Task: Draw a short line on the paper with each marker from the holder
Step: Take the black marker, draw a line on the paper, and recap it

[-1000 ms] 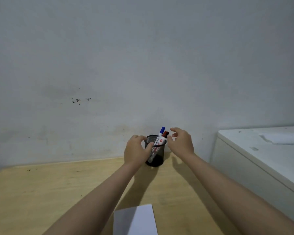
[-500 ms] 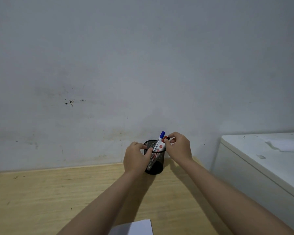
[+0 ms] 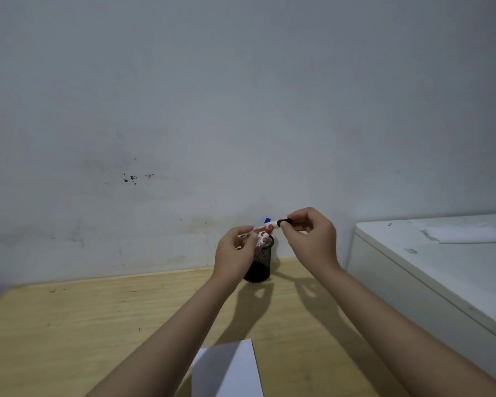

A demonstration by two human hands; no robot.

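A black mesh holder (image 3: 260, 263) stands on the wooden desk (image 3: 69, 325) by the wall. A white marker (image 3: 267, 225) with a dark cap lies almost level above the holder's rim. My right hand (image 3: 309, 239) pinches its capped end and my left hand (image 3: 235, 255) holds its other end. The blue cap of a second marker (image 3: 267, 219) pokes up behind it from the holder. A white sheet of paper (image 3: 229, 371) lies at the desk's near edge, between my forearms.
A white cabinet (image 3: 430, 282) stands to the right of the desk, higher than it, with a white cloth or paper (image 3: 464, 234) on top. A grey wall rises right behind the holder.
My right hand has pulled the dark-capped marker up out of the holder and tilted it level. My left hand left the holder's side and took the marker's other end.
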